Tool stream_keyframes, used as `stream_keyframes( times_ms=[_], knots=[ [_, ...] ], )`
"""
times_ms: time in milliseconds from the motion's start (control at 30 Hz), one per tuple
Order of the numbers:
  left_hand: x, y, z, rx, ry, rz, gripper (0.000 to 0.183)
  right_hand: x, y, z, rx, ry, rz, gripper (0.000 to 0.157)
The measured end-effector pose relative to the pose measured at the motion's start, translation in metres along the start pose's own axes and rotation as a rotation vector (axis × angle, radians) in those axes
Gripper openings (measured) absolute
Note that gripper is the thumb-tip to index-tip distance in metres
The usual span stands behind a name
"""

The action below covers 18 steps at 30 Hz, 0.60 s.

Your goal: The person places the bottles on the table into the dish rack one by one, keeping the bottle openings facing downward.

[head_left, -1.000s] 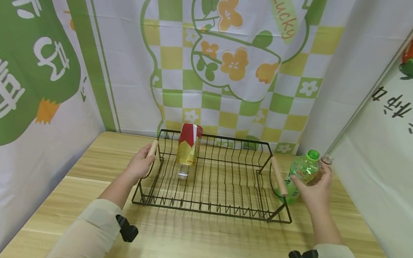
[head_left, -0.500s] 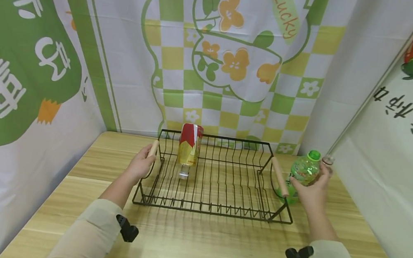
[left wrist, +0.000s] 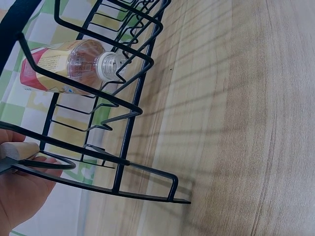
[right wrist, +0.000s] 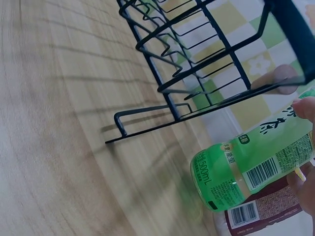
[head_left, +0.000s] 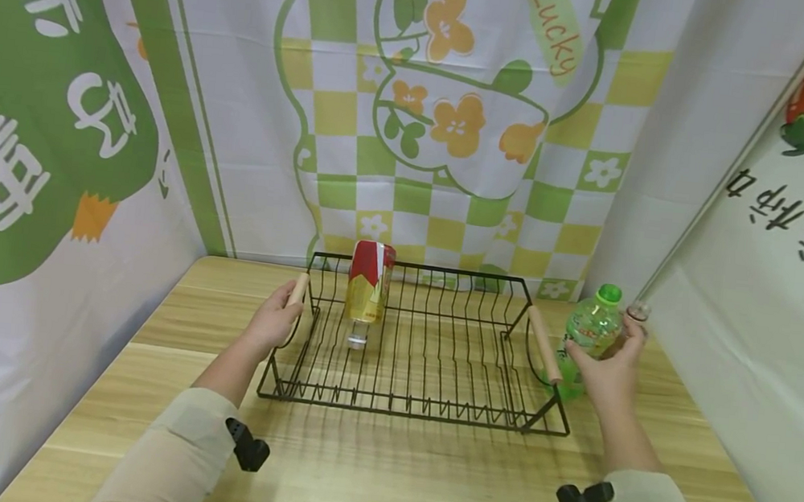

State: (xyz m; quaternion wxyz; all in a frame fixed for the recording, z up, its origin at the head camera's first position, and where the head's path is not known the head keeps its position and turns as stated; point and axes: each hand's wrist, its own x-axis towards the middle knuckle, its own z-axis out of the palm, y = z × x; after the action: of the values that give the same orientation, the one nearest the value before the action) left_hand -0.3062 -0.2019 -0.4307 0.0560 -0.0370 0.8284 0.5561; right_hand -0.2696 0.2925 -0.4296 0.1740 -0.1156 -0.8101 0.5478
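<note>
In the head view my left hand [head_left: 274, 321] grips the left wooden handle [head_left: 299, 290] of a black wire dish rack [head_left: 412, 415]. My right hand [head_left: 611, 375] holds a green plastic drink bottle [head_left: 593, 319] just outside the rack's right wooden handle [head_left: 544, 344]. The right wrist view shows this bottle's base [right wrist: 216, 179] and its green label, with the thumb and fingers at the far end. Inside the rack a bottle with a red and yellow label [head_left: 367, 284] leans with its neck toward me.
A second bottle [head_left: 638, 311] with a dark red label [right wrist: 268, 211] stands behind the green one, mostly hidden by the right hand. The rack sits on a wooden table [head_left: 380, 483], close to a patterned curtain [head_left: 450, 207] at the back.
The green bottle's top has risen slightly in the head view, and the right hand has shifted a little. The left hand, the rack and the bottle inside it stay put.
</note>
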Motion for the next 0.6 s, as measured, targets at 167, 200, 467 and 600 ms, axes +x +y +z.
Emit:
stream_keyframes(
  times_ms=[167,200,467,600],
  knots=[
    [0.000,0.000,0.000,-0.007,-0.004,0.002,0.061,-0.002,-0.011,-0.001,0.005,-0.001,0.003,0.096],
    [0.000,0.000,0.000,-0.009,-0.005,0.002,0.061,-0.002,-0.013,-0.001,0.011,-0.002,-0.001,0.096],
    [0.000,-0.001,0.000,-0.013,-0.008,0.010,0.061,-0.002,-0.030,-0.004,0.009,-0.009,-0.057,0.097],
    [-0.001,-0.001,0.000,-0.015,-0.006,0.009,0.061,-0.003,-0.039,-0.005,-0.020,-0.010,-0.078,0.097]
  ],
)
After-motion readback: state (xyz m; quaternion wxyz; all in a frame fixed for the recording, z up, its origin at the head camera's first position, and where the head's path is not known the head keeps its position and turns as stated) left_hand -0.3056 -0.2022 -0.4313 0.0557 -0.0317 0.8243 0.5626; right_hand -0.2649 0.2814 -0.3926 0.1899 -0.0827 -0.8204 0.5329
